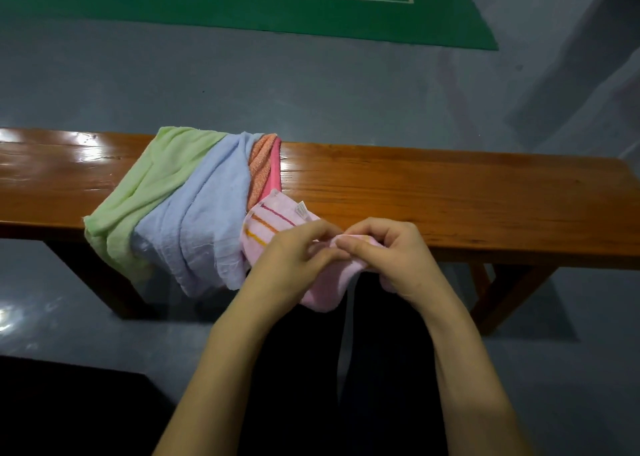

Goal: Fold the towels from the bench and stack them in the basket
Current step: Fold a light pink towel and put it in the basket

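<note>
both hands, left hand (pixel 294 251) and right hand (pixel 391 251), pinch the pink towel (pixel 273 227) (bench (pixel 450 196) bare rightward).

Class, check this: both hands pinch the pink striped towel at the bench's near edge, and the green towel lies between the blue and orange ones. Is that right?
Not quite. The head view shows the blue towel lying between the green towel and the orange towel. The rest stands.

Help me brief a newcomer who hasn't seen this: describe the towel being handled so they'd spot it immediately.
Find the long wooden bench with towels draped over its near edge. At the right end of that pile, the left hand and right hand pinch the pink towel. Only it has coloured stripes and a small white label.
</note>
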Available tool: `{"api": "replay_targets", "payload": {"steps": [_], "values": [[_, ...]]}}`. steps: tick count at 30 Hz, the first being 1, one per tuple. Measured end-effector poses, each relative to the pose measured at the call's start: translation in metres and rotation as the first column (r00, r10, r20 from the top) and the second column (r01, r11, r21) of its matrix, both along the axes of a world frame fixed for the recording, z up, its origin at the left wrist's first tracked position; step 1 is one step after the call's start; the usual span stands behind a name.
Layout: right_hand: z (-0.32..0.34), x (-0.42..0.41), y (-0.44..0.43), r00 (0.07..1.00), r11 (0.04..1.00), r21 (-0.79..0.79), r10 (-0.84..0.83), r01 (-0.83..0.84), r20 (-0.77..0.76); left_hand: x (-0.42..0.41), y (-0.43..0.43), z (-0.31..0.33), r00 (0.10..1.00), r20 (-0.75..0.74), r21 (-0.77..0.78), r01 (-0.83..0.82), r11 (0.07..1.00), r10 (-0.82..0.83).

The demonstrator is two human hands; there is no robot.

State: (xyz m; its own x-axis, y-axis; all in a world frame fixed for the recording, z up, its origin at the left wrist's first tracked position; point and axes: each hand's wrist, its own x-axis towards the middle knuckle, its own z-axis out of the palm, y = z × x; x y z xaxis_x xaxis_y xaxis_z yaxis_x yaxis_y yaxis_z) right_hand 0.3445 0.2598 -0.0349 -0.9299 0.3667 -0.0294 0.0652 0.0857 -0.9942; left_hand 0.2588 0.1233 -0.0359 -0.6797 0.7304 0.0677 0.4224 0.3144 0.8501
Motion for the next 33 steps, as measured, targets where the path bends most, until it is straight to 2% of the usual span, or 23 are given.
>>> {"api": "replay_targets", "payload": {"steps": [3, 6, 12, 15, 19, 21, 23, 25, 28, 30, 32, 33], "values": [[-0.001, 0.006, 0.009, 0.996, 0.998, 0.008, -0.068, 0.068, 0.059, -0.009, -0.008, -0.005, 0.99, -0.034, 0.015, -0.137, 0.99, 0.137], [-0.003, 0.007, 0.014, 0.983, 0.989, 0.03, -0.147, 0.144, 0.114, -0.019, -0.016, -0.009, 0.978, -0.013, 0.043, -0.206, 0.978, 0.207], [-0.008, 0.005, 0.022, 0.973, 0.976, 0.04, -0.218, 0.216, 0.073, -0.029, -0.026, -0.014, 0.943, -0.029, 0.045, -0.33, 0.943, 0.332], [-0.01, 0.005, 0.024, 0.969, 0.971, 0.009, -0.238, 0.238, 0.063, -0.029, -0.027, -0.014, 0.94, -0.045, 0.044, -0.337, 0.941, 0.339], [-0.013, -0.001, 0.013, 0.943, 0.926, -0.181, -0.332, 0.331, 0.028, -0.018, -0.016, -0.004, 0.94, 0.106, 0.141, -0.338, 0.93, 0.326], [-0.014, -0.006, 0.006, 0.935, 0.895, -0.281, -0.355, 0.348, 0.027, -0.009, -0.008, 0.006, 0.899, 0.177, 0.247, -0.434, 0.866, 0.4], [-0.013, -0.01, -0.002, 0.946, 0.897, -0.312, -0.322, 0.314, 0.028, 0.0, 0.004, 0.015, 0.836, 0.316, 0.311, -0.538, 0.784, 0.448], [-0.01, -0.011, -0.009, 0.97, 0.922, -0.307, -0.242, 0.236, 0.016, 0.009, 0.014, 0.02, 0.808, 0.412, 0.304, -0.557, 0.773, 0.42], [-0.006, -0.011, -0.014, 0.991, 0.945, -0.302, -0.135, 0.127, -0.005, 0.017, 0.021, 0.018, 0.831, 0.473, 0.287, -0.459, 0.841, 0.293], [-0.006, -0.01, -0.011, 0.994, 0.947, -0.304, -0.108, 0.101, -0.007, 0.014, 0.017, 0.014, 0.836, 0.504, 0.286, -0.4, 0.871, 0.218], [-0.006, -0.007, -0.007, 0.995, 0.946, -0.31, -0.103, 0.099, 0.006, 0.011, 0.013, 0.013, 0.788, 0.609, 0.32, -0.349, 0.881, 0.091], [-0.007, -0.005, -0.005, 0.994, 0.942, -0.319, -0.105, 0.103, 0.011, 0.009, 0.01, 0.013, 0.793, 0.608, 0.325, -0.303, 0.896, 0.047]]}}
